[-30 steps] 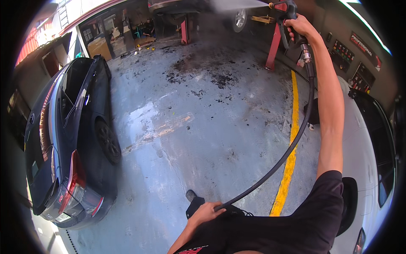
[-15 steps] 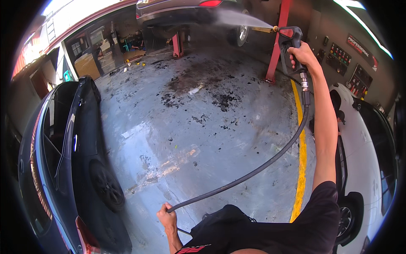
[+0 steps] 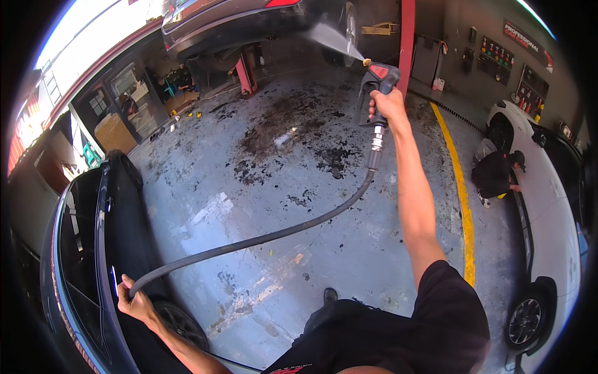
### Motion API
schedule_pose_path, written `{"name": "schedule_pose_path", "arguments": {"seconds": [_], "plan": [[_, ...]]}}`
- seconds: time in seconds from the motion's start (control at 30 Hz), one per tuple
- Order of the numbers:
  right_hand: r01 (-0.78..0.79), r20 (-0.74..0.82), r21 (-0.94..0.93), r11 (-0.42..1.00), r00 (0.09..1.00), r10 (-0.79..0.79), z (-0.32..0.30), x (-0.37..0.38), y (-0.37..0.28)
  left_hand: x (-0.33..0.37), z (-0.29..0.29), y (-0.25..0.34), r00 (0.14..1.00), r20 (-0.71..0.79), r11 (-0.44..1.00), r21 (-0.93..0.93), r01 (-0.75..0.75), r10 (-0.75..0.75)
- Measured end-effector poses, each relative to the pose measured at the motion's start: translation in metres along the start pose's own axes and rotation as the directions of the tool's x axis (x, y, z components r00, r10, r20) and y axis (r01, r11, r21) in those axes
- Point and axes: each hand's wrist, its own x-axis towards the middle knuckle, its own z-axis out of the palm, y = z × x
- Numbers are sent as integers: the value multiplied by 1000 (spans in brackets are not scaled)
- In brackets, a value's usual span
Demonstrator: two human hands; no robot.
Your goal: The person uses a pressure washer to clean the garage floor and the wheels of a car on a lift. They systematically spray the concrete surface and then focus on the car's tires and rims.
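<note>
My right hand (image 3: 390,105) is wrapped round the grip of a black and red pressure washer gun (image 3: 380,78), held out at arm's length. From its brass nozzle a fan of water spray (image 3: 336,42) shoots up and left toward the rear of a dark raised car (image 3: 243,28). A black hose (image 3: 274,235) hangs from the metal coupling under the gun and sags across in front of me. At the lower left my left hand (image 3: 136,301) grips that hose, close to the side of a dark blue car.
The dark blue car (image 3: 112,237) stands at left, a white car (image 3: 548,199) at right. Beside the white car a person in black (image 3: 495,174) crouches. A red lift post (image 3: 407,43) rises behind the gun. A yellow line (image 3: 458,181) crosses the stained floor (image 3: 299,181).
The gun and my right hand have moved left and down. My left hand has swung left with the hose, stretching it wider. The crouching person shows more fully, and the view has shifted.
</note>
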Motion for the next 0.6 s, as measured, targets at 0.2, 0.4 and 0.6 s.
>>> {"name": "schedule_pose_path", "arguments": {"seconds": [0.2,0.4,0.6], "plan": [[-28,23,122,992,999,25,121,105,45,27,100,-38,994,-64,991,-110,79,-87],[-31,-68,183,983,997,44,220,222,82,-32,144,-42,984,-38,980,99,175,-172],[2,-206,336,942,976,71,280,323,113,-20,230,0,973,-122,905,361,225,-194]]}}
